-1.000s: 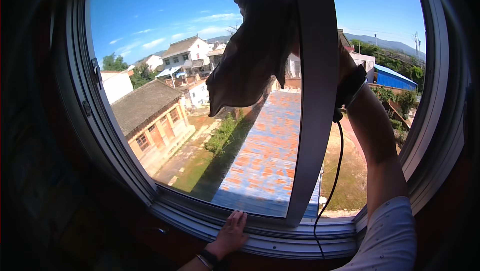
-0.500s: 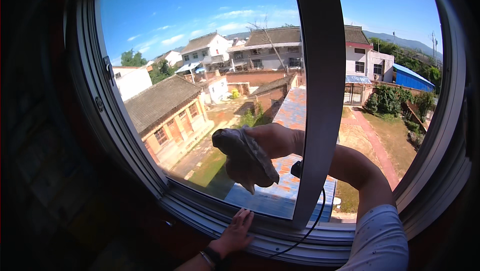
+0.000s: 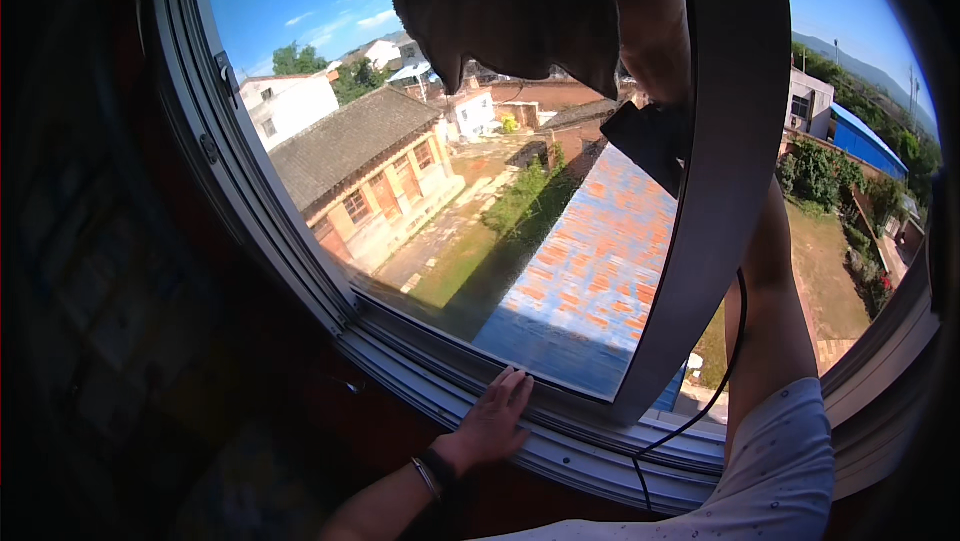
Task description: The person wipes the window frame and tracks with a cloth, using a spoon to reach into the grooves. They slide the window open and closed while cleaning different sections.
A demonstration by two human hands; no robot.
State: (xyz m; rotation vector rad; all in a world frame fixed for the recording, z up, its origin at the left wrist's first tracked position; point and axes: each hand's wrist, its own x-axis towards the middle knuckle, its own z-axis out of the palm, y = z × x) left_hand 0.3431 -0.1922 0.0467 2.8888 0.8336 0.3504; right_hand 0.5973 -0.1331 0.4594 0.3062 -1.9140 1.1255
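My right arm passes through the open part of the window and round the upright sash bar [image 3: 725, 171]. Outside the glass, my right hand [image 3: 648, 26] is closed on a dark cloth [image 3: 510, 6] held high against the pane, its lower edge hanging in points. A dark strapped device [image 3: 645, 146] sits at the right wrist, and a black cable [image 3: 738, 341] runs down from there past the sash. My left hand [image 3: 497, 419] rests flat and open on the lower window rail, its fingertips at the bottom edge of the sash. It holds nothing.
Metal window tracks [image 3: 610, 466] run along the bottom, and a latch [image 3: 226, 73] is on the left frame. Beyond the glass lie a rusty blue metal roof [image 3: 590, 261], a tiled-roof building [image 3: 360, 156] and a yard. Dark wall fills the lower left.
My right hand and the cloth have risen from the lower middle of the pane to its upper part. The view has shifted closer to the window. My left hand stays on the rail.
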